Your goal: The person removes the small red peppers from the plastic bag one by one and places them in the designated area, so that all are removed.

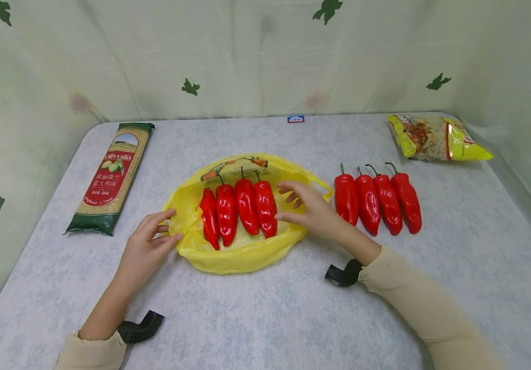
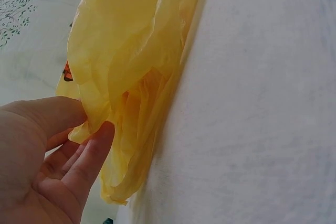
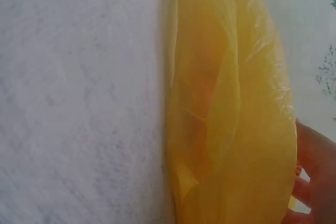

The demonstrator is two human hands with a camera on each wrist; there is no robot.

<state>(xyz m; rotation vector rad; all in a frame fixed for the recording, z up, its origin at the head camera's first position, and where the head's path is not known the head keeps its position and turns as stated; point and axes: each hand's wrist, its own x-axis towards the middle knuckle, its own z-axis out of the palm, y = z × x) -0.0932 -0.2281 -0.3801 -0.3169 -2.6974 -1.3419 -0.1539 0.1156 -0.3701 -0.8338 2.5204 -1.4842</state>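
Left hand point(image 1: 147, 242) is placed at yellow bag point(image 1: 242, 260), edge pinched in fingers; right hand point(image 1: 310, 208) is held, fingers spread, beside bagged peppers point(image 1: 247, 208).

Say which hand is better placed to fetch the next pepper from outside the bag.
Probably the right hand: it is nearer the loose peppers, while the left hand pinches the bag at its left edge.

Crinkled yellow bag point(image 2: 136, 35), its edge between fingertips point(image 2: 102, 141)
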